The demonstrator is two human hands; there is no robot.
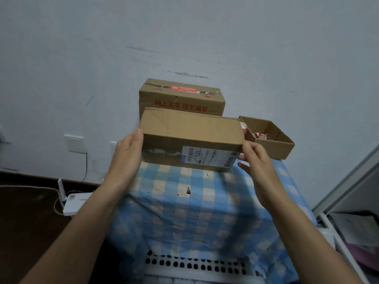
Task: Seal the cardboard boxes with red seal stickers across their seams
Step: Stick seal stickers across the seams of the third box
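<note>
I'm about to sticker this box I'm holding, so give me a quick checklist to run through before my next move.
1. Hold on the front cardboard box, left hand and right hand at its ends: ok.
2. The rear cardboard box has a red seal sticker on its top seam: ok.
3. Front box's seam facing up: cannot tell.
4. Sticker on the front box: none visible, not ok.
5. Sticker in either hand: none, not ok.
6. Usable stickers in the open cardboard tray: only red and white scraps show, cannot tell.

L hand (125, 158) & R hand (256, 162) press ends of front box (190, 136) (label side facing); stickered box (180, 100) behind.
</note>
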